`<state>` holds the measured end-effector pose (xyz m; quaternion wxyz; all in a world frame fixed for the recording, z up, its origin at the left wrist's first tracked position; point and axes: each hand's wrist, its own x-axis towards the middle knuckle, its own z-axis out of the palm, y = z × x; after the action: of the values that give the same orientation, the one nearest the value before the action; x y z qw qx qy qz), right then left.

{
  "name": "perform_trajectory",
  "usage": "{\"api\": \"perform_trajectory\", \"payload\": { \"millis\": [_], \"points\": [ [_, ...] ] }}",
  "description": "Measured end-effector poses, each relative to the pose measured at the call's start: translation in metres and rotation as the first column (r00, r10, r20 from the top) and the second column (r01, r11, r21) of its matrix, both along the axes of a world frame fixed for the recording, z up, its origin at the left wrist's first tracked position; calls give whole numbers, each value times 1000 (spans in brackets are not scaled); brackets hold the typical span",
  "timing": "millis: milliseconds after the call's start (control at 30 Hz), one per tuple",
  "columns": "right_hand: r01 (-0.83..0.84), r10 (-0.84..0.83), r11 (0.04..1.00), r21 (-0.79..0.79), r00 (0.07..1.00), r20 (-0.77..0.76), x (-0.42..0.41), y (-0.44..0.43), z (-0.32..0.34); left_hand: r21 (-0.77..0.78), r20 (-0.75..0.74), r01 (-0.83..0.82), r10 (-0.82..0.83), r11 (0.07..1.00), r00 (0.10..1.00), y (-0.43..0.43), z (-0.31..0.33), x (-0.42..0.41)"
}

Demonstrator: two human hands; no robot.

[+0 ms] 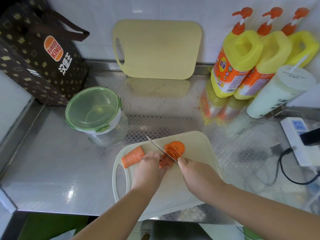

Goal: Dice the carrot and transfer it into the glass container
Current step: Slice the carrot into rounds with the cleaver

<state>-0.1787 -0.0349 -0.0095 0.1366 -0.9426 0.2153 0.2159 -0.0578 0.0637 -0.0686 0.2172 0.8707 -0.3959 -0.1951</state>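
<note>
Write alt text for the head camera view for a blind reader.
The right hand cuts a carrot with a knife on a cutting board while the left hand steadies it; a lidded glass container stands beyond.

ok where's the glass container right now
Head view, left side: the glass container, green lid on, sits on the steel counter between the brown bag behind it and the white cutting board in front.
</note>
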Motion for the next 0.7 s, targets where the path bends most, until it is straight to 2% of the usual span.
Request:
{"api": "perform_trajectory", "payload": {
  "millis": [200,433,700],
  "points": [
    [17,-17,999,34,1000,8,5,-2,-10,0,-33,-20,20,1000,999,1,2,-1],
    [83,-97,992,93,984,151,-5,0,0,32,20,17,-18,999,1000,5,7,-2],
    [41,-44,998,41,995,87,-7,6,12,0,-12,0,0,1000,1000,7,10,-2]
  ]
}}
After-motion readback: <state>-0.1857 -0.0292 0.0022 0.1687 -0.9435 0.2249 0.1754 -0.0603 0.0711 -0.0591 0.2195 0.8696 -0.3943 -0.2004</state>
